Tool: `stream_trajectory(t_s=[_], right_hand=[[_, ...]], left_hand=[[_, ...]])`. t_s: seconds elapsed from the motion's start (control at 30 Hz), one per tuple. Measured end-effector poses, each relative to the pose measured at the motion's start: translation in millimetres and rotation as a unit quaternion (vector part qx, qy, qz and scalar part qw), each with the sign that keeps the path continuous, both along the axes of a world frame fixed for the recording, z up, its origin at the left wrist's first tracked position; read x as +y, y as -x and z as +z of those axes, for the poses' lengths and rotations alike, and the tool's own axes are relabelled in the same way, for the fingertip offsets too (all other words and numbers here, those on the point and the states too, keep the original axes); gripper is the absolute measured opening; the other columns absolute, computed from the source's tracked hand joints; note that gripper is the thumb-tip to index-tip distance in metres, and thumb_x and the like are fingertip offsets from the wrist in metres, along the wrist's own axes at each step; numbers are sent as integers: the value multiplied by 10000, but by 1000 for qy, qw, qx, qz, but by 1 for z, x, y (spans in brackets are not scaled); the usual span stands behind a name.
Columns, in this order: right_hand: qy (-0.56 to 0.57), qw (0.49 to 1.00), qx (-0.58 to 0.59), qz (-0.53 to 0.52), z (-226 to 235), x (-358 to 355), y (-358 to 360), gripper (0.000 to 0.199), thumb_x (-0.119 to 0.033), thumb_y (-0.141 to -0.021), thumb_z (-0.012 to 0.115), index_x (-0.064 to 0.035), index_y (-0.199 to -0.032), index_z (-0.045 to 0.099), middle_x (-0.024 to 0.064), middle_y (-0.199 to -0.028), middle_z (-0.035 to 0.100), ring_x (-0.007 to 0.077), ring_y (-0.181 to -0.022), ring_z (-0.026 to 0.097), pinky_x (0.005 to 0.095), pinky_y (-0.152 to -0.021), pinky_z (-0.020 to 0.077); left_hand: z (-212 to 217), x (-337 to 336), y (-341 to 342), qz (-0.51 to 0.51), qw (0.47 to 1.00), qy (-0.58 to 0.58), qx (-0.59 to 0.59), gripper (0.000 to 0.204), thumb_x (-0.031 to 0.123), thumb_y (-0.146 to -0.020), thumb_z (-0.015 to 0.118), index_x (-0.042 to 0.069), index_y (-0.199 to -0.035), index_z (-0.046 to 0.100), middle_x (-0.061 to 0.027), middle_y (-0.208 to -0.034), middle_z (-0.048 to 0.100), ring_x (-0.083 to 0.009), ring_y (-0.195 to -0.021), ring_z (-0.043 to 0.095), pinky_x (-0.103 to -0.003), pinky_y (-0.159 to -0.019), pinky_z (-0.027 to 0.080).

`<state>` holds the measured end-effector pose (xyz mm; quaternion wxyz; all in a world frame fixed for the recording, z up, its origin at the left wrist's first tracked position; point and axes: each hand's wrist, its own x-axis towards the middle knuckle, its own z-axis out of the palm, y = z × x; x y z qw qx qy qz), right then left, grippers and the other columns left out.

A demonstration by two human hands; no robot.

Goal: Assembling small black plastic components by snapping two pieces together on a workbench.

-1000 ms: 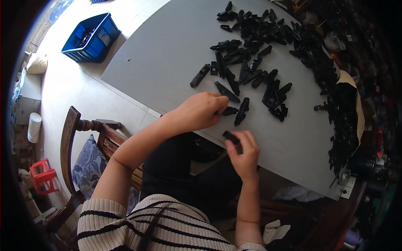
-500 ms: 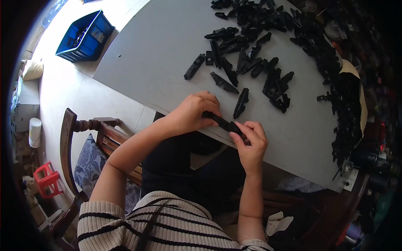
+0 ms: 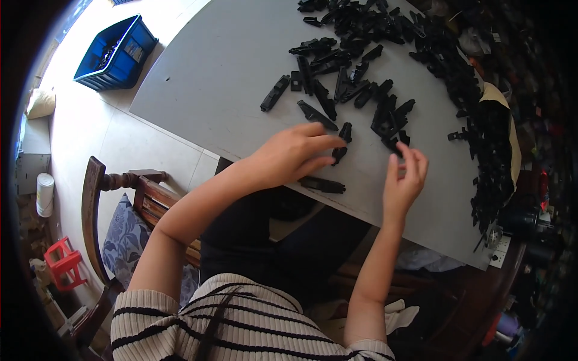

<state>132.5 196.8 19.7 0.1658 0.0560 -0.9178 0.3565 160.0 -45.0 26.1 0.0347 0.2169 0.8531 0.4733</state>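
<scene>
Left hand point(image 3: 295, 151): over the table, thumb and fingers parted; fingertips at the slim black part point(image 3: 345, 131), touching or just above, cannot tell for the blur.
Right hand point(image 3: 408, 175): well apart from the left hand, fingers loosely curved, gap between thumb and fingers; tips at the lower end of the black cluster point(image 3: 391, 120), contact or not, cannot tell.
Near-edge part point(image 3: 325, 185): lying lengthwise along the near edge of the grey table point(image 3: 205, 102), left end close to the left thumb in view.
Handling: hard plastic by the look, so probably light, stiff and a little slippery; thin ends and small projections likely the most fragile, apt to snag or snap.
Where to hold: best across the two long sides near the middle, thumb against fingers; in the cluster, by a free end, so as not to drag neighbours.
Single parts: one at the near edge, one at the left fingertips, one slanted part point(image 3: 316, 114) just beyond, one long part point(image 3: 275, 93) off to the left, one small block point(image 3: 295, 81) nearby.
Piles: several in the cluster, too overlapped to count; dozens, probably, in the far heap point(image 3: 361, 27) and the right-hand band point(image 3: 487, 150).
Around the table: one blue bin point(image 3: 123, 71) with dark pieces inside, one red stool point(image 3: 62, 260), one wooden chair point(image 3: 90, 198), one patterned cushion point(image 3: 125, 234), one white canister point(image 3: 44, 195).
</scene>
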Motion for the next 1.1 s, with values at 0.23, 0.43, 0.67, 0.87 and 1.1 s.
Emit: stream_trajectory(t_s=[0.23,0.43,0.67,0.87,1.1], right_hand=[[-146,988,43,16,-17,16,11,214,-57,-858,609,-51,-1072,608,105,-1028,565,291,-833,608,366,-737,503],[323,941,-85,-60,-9,10,-6,279,-124,-972,499,-47,-1240,515,57,-971,570,90,-701,554,230,-549,433],[306,933,-153,112,-6,-5,-29,306,-72,-847,685,0,-1142,640,-10,-827,547,58,-620,445,202,-534,356],[2,979,5,203,-3,-5,-24,362,-16,-668,780,-26,-1019,691,65,-849,573,194,-720,529,295,-630,445],[29,977,-44,207,-2,2,-23,339,-11,-602,792,-19,-933,719,70,-817,572,221,-798,540,333,-689,453]], left_hand=[[-13,17,17,42,994,48,85,304,155,-760,705,48,-988,535,-114,-908,565,-316,-910,561,-402,-749,477],[-16,12,10,27,995,28,91,331,100,-737,703,45,-1005,516,-119,-906,578,-335,-903,566,-417,-757,474],[-13,10,17,-54,998,-38,-5,252,83,-754,708,28,-980,612,-123,-961,599,-330,-939,570,-398,-815,470],[-22,11,16,-66,992,-14,109,214,74,-753,704,10,-949,649,-123,-973,622,-320,-925,592,-395,-815,483],[-27,10,20,-92,989,-44,105,191,52,-736,707,2,-916,667,-119,-963,631,-320,-915,597,-397,-812,487]])
